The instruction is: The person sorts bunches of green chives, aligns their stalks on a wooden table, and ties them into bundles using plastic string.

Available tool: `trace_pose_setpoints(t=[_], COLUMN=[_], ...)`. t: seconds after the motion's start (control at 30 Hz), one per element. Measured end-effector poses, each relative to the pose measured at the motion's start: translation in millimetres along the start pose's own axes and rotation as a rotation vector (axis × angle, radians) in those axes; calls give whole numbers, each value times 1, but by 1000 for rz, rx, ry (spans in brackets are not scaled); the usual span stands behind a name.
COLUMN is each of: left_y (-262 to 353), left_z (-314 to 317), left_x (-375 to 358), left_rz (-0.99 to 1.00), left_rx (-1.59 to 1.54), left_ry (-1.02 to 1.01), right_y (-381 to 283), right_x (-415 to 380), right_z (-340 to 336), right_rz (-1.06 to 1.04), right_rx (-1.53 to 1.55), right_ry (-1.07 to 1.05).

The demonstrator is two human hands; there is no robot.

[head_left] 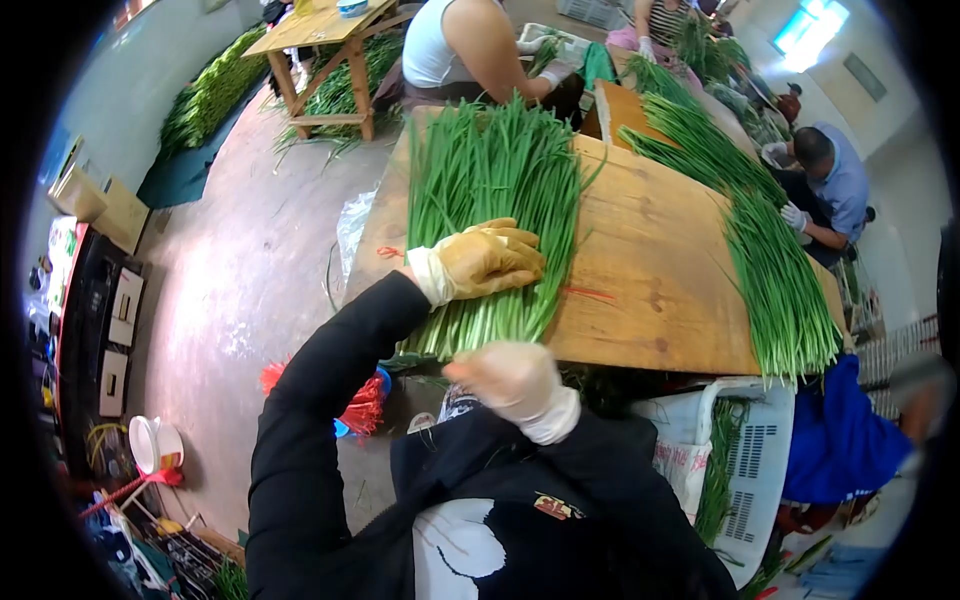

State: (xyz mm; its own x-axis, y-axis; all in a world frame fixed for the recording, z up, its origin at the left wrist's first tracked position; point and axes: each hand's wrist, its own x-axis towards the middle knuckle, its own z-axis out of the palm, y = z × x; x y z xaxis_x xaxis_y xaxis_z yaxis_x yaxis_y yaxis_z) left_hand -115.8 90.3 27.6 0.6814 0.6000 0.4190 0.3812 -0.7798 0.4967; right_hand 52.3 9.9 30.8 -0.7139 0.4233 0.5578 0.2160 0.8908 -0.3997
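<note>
Garlic chives (490, 170) lie lengthwise forward on the wooden tabletop (650, 270), directly under the left hand (485, 262), whose fingers rest extended across them, while the right hand (515, 385), too blurred to tell its grip, is nearer their pale stem ends (478, 332).

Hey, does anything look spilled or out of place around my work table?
Yes, mildly: loose green stalks lie strewn on the floor by the smaller wooden table, unlike the orderly pile under your left hand. Some red strips also lie loose beside that pile.
</note>
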Motion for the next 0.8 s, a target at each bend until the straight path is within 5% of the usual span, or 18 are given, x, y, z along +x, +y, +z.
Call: trace_pose_setpoints(t=[0.03,0.1,0.2,0.3,0.33,0.43,0.5,0.57,0.63,0.67,0.8], left_y=[0,5,9,19,21,29,38,31,30,31,43], left_z=[0,-5,-10,-12,-11,-13,-28,-34,-29,-25,11], left_x=[1,7,14,26,29,30,17,-19,-67,-84,-85], left_rz=[9,53,15,-29,-21,15,-78,-314,-708,-913,-1150], left_rx=[13,48,47,148,138,196,323,104,115,-34,-127], left_ry=[11,29,-24,-55,-61,15,282,646,955,964,639], right_y=[20,50,106,142,144,142,118,102,101,101,64], right_x=[-8,-16,-33,-51,-53,-49,-39,-44,-69,-74,-37], right_z=[-4,-40,-72,-64,-63,-64,-77,-85,-78,-70,-14], right_rz=[21,449,486,262,420,446,470,273,811,876,917], right_rx=[65,-50,-512,-525,-412,-449,-432,-608,235,830,780], right_ry=[205,255,-77,-219,-319,-437,-396,20,78,122,306])
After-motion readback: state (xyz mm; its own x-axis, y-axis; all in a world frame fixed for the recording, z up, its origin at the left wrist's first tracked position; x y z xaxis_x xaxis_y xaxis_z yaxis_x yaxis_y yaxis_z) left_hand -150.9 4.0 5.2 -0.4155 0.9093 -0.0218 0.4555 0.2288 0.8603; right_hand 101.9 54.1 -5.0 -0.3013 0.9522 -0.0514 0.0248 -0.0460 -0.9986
